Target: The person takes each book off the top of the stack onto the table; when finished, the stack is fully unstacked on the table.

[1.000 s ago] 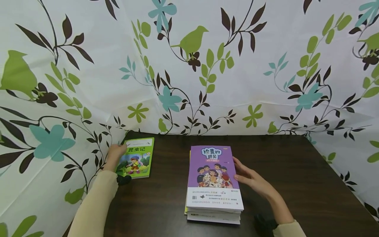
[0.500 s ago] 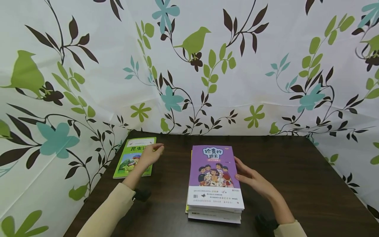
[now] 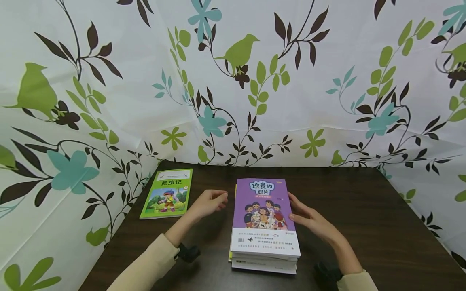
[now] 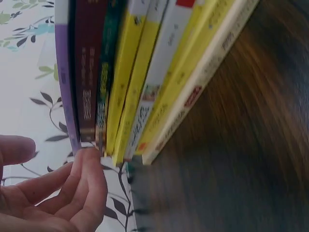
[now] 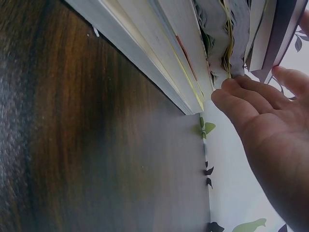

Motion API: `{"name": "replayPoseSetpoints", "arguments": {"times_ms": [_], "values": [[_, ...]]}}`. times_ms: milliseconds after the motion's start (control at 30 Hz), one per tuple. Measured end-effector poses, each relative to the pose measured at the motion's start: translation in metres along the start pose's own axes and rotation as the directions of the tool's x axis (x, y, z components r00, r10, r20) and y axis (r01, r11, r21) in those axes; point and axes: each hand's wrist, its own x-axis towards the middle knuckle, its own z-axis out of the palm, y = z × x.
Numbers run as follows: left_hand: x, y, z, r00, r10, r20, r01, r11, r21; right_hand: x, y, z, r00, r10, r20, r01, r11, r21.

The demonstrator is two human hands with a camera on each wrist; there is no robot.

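A stack of several books (image 3: 265,264) stands mid-table, topped by a purple book (image 3: 242,202) with a group of cartoon children on its cover. My left hand (image 3: 209,204) is just left of the stack, fingers loosely bent and holding nothing. In the left wrist view its fingertips (image 4: 89,157) come close to the yellow, maroon and green spines; whether they touch cannot be told. Along the stack's right side rests my right hand (image 3: 313,220), its fingers extended against the page edges, as the right wrist view shows. A green book (image 3: 167,198) lies flat at the far left.
The dark wooden table (image 3: 346,210) reaches back to a patterned cloth (image 3: 309,101) with leaves and birds. That cloth also hangs along the left and right sides.
My left hand has left the green book and swung right to the stack's left side. The green book stays in the far left corner. My right hand remains at the stack.
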Motion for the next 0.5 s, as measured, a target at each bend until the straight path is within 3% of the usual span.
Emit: {"name": "replayPoseSetpoints", "arguments": {"times_ms": [500], "values": [[-0.005, 0.007, 0.020, 0.999, -0.030, 0.032, 0.032, 0.998, -0.060, 0.000, -0.001, 0.000, 1.000, -0.004, 0.004, 0.004, 1.000, 0.000]]}}
